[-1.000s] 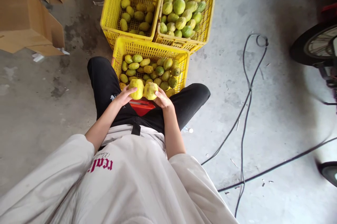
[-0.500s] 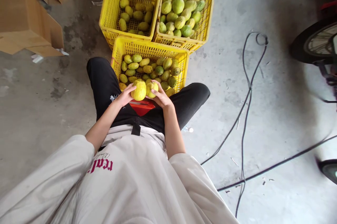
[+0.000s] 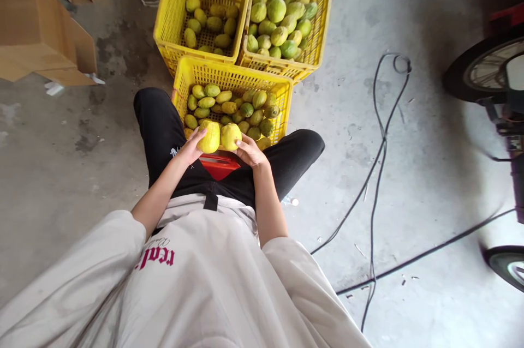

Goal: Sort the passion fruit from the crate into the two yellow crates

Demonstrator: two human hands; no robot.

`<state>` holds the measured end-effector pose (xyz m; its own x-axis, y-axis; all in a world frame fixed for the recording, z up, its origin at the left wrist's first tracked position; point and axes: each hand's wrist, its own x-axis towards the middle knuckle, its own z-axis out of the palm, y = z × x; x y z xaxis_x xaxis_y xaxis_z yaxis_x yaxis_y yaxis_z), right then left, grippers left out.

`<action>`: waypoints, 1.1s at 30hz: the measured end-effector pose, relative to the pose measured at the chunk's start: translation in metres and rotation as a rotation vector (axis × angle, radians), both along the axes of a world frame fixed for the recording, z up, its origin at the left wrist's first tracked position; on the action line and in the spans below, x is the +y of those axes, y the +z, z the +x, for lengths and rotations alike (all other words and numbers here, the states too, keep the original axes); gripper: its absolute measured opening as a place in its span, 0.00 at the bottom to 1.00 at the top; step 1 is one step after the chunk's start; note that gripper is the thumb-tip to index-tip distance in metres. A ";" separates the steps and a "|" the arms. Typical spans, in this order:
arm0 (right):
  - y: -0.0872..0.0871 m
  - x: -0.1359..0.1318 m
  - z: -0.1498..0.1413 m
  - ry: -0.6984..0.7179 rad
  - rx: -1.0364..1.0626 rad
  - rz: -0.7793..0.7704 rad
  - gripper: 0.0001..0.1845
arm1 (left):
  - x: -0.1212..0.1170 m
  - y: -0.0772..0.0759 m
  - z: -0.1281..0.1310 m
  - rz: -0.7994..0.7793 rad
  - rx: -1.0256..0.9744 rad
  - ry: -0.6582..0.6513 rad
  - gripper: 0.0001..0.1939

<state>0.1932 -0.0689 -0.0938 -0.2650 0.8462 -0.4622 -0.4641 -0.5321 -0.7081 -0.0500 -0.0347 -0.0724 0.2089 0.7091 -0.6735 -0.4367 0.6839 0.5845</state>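
Observation:
My left hand (image 3: 191, 148) is closed around a larger yellow, roundish fruit (image 3: 209, 137), thumb on its side. My right hand (image 3: 252, 153) grips a smaller yellow fruit (image 3: 230, 136) from the right. The two fruits are side by side with a narrow gap, held over the near edge of the front yellow crate (image 3: 289, 98). In that crate lie several oval yellow-green fruits (image 3: 224, 97), their exact kind unclear. Below my hands, between my legs, a red object (image 3: 221, 169) shows in part.
Behind stand a left yellow crate (image 3: 174, 4) with several fruits and a fuller right crate (image 3: 323, 21). Cardboard boxes (image 3: 36, 26) are at the left. A black cable (image 3: 379, 162) loops over the concrete floor, and a wheeled vehicle (image 3: 487, 64) stands at the right.
The two fruits have moved slightly apart, the larger one shifting left and the smaller one a little up and left. Both hands keep hold. The view has shifted slightly.

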 end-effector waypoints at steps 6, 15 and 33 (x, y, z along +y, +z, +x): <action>0.006 -0.001 -0.005 -0.030 -0.005 -0.001 0.64 | -0.003 0.006 0.005 -0.025 -0.008 -0.039 0.33; -0.006 -0.002 0.000 -0.037 -0.028 -0.056 0.66 | 0.000 0.007 0.006 -0.005 0.016 0.009 0.24; -0.002 -0.004 0.009 0.065 -0.026 -0.035 0.54 | -0.003 -0.002 -0.006 0.041 0.009 -0.138 0.42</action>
